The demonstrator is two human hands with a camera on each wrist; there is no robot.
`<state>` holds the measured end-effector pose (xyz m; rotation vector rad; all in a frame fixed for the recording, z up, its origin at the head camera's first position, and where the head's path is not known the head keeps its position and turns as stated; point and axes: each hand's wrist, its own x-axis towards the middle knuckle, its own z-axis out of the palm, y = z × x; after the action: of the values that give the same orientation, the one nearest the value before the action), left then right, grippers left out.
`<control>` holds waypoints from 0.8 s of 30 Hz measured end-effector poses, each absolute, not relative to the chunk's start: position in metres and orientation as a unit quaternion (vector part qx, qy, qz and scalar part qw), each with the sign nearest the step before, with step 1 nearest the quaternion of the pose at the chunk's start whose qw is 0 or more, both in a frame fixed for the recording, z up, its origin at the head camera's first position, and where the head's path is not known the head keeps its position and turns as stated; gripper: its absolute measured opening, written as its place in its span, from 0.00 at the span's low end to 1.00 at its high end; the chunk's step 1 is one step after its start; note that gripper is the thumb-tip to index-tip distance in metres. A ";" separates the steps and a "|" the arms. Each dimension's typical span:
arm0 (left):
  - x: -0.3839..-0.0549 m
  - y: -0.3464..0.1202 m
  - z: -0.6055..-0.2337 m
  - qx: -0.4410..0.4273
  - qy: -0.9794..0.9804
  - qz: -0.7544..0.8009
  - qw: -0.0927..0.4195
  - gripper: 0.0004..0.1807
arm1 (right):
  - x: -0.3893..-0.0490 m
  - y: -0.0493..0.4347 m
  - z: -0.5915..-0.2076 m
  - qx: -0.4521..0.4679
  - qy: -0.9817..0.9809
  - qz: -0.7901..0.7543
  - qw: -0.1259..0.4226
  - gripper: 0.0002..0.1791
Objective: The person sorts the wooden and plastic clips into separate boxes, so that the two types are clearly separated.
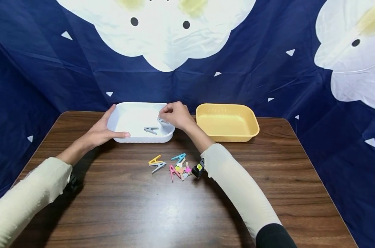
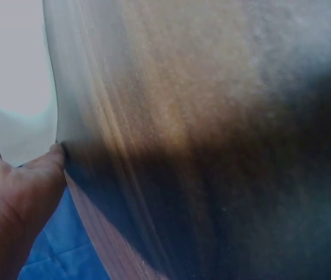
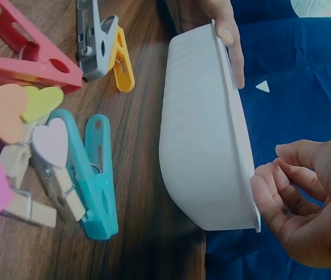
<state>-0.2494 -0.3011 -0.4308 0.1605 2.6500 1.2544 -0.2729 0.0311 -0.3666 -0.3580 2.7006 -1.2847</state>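
White tray (image 1: 128,119) between left hand (image 1: 101,133) and right hand (image 1: 179,116)

The left hand grips the tray's left end, thumb over the front rim. The right hand bends over the right end, fingertips at one grey clothespin (image 1: 161,121); whether they pinch it cannot be told. A second grey clothespin (image 1: 151,130) lies on the tray's floor, between the hands. In front, a pink clothespin (image 1: 172,173) and heart-topped pegs (image 1: 181,171) lie on the table (image 1: 128,213). A yellow tray (image 1: 227,120) stands right of the right hand.

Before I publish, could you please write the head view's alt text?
Right hand reaches into a white tray, a gray peg at its fingertips; left hand touches the tray. Colorful pegs lie nearer, yellow tray at right.
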 end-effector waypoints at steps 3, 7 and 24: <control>-0.251 -0.302 -0.431 0.059 0.895 0.430 0.101 0.81 | -0.269 0.035 -0.366 -0.126 0.892 -0.428 0.065 0.07; -0.251 -0.302 -0.431 0.061 0.896 0.428 0.103 0.81 | -0.263 0.040 -0.366 -0.133 0.890 -0.432 0.067 0.08; -0.251 -0.302 -0.428 0.075 0.896 0.429 0.093 0.82 | -0.235 0.060 -0.368 -0.179 0.879 -0.438 0.059 0.06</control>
<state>-0.2510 -0.3015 -0.4284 0.2223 2.6588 1.2728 -0.2348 0.0601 -0.3682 -0.5427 2.6626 -1.3277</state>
